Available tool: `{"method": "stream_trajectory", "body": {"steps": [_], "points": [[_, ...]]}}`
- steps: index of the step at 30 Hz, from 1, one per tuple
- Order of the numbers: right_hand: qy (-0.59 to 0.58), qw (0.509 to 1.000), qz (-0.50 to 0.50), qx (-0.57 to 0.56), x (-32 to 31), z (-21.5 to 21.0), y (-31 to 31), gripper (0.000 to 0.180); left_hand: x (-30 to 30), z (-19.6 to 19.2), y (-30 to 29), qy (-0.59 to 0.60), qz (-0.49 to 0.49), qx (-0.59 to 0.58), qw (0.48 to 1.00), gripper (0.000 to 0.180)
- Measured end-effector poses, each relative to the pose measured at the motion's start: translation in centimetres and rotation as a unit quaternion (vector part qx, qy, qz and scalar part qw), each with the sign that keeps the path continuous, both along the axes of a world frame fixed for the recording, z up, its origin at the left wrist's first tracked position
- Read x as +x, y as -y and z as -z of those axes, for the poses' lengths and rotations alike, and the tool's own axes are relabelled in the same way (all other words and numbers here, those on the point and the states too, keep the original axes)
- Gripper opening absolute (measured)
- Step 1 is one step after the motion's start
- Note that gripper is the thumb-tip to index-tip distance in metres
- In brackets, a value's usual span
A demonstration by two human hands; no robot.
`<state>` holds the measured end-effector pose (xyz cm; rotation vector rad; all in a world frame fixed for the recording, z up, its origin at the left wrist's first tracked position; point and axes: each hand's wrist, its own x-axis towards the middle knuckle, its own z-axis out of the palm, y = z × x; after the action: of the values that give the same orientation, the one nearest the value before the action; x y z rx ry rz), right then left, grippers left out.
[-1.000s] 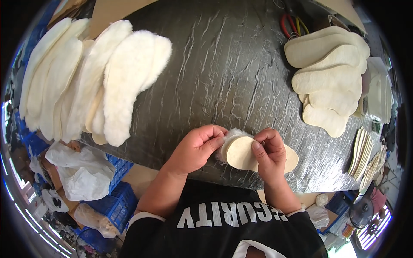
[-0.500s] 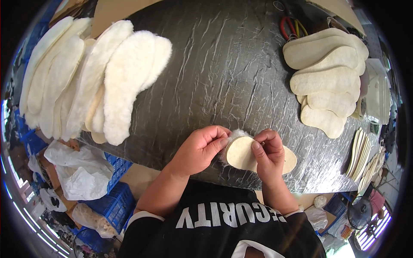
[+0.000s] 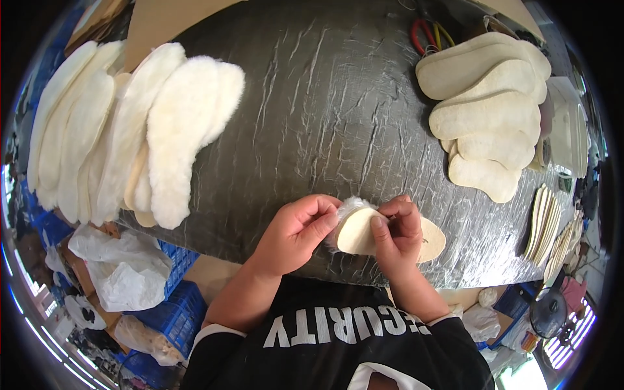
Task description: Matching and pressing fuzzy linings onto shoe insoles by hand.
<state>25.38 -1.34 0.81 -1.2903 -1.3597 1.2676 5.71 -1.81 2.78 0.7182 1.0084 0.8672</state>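
Both hands (image 3: 348,231) pinching fleecy insole (image 3: 359,233)

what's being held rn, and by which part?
A cream insole with fleece backing: left hand pinches its fluffy rounded end, right hand grips the middle from above.

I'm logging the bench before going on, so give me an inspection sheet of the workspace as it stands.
Surface: dark wrinkled table cover, bare in the middle.
Job's things: fleece-backed insole at the near edge, smooth side up.
Clutter: fleece insoles fanned at left; smooth beige insoles stacked at right; thin flat insoles on edge at far right.
Grippers: left hand pinches the insole's fleecy end; right hand presses its top.
Cables: red and yellow loops at the far edge, kind unclear.
Surroundings: white plastic bags and blue crates below left.
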Motion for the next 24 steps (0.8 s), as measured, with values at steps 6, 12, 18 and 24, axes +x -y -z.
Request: {"method": "stream_trajectory", "body": {"steps": [6, 12, 18, 24], "points": [[0.148, 0.971, -0.042, 0.183, -0.1, 0.0, -0.3, 0.031, -0.2, 1.0, 1.2, 0.088, -0.028, 0.057, 0.994, 0.058], [0.155, 0.953, -0.066, 0.252, 0.2, 0.5, 0.0, 0.05, -0.9, 0.4, 0.9, -0.107, 0.062, 0.07, 0.99, 0.041], [0.26, 0.936, -0.176, 0.161, 2.9, -0.5, -2.4, 0.061, -1.6, 1.0, 1.5, -0.087, 0.018, 0.061, 0.994, 0.033], [0.248, 0.933, -0.231, 0.119, 3.3, -0.6, -3.1, 0.044, -1.6, 1.0, 1.4, -0.084, 0.005, 0.049, 0.995, 0.033]]}}
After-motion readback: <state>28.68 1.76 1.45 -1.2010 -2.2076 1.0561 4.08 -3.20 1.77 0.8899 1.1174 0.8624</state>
